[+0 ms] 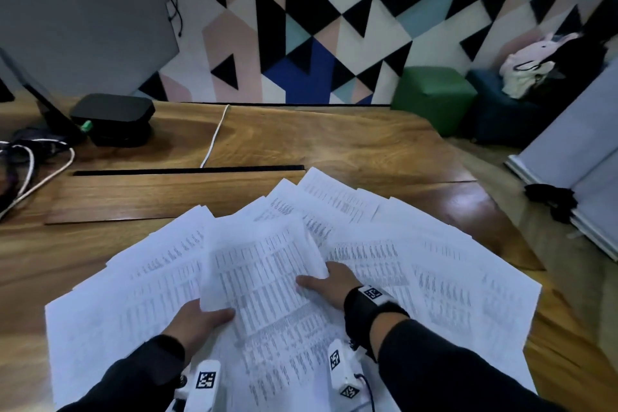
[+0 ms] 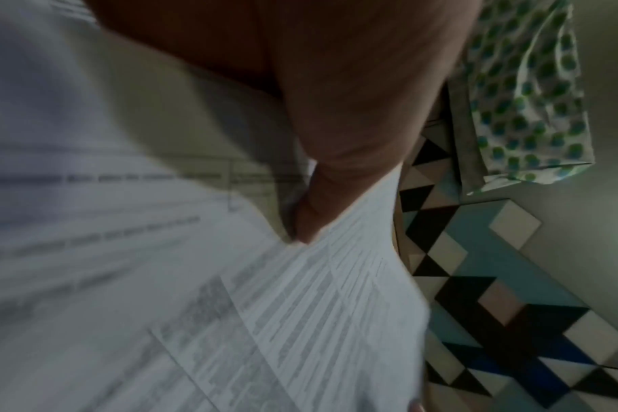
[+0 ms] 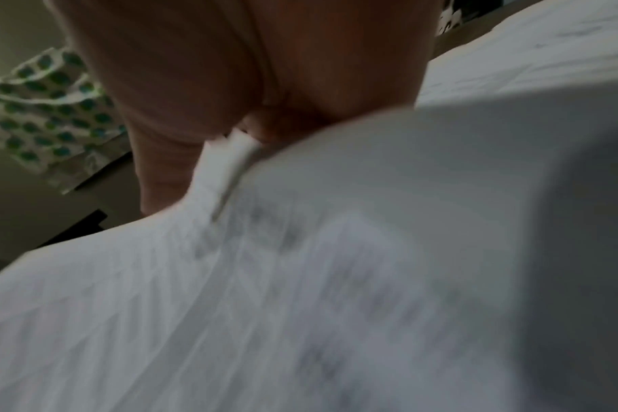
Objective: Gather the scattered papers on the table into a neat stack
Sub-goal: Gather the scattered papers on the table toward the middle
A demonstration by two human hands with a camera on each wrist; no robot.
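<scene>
Several printed white papers (image 1: 434, 271) lie fanned out over the near part of the wooden table (image 1: 334, 144). One sheaf of printed sheets (image 1: 261, 271) sits raised in the middle of the fan. My left hand (image 1: 207, 314) pinches its lower left corner, thumb on top. My right hand (image 1: 321, 281) holds its right edge, thumb on the print and fingers tucked under. The left wrist view shows my left hand (image 2: 335, 111) closed on the sheets (image 2: 300, 306). The blurred right wrist view shows my right hand (image 3: 247, 69) with a paper edge (image 3: 230, 156) between thumb and fingers.
A black box (image 1: 113, 117) stands at the back left, beside tangled cables (image 1: 33, 160). A white cable (image 1: 214, 137) runs to a long slot (image 1: 187, 170) in the tabletop. Off the table's right edge are a green ottoman (image 1: 434, 94) and a leaning white board (image 1: 575, 160).
</scene>
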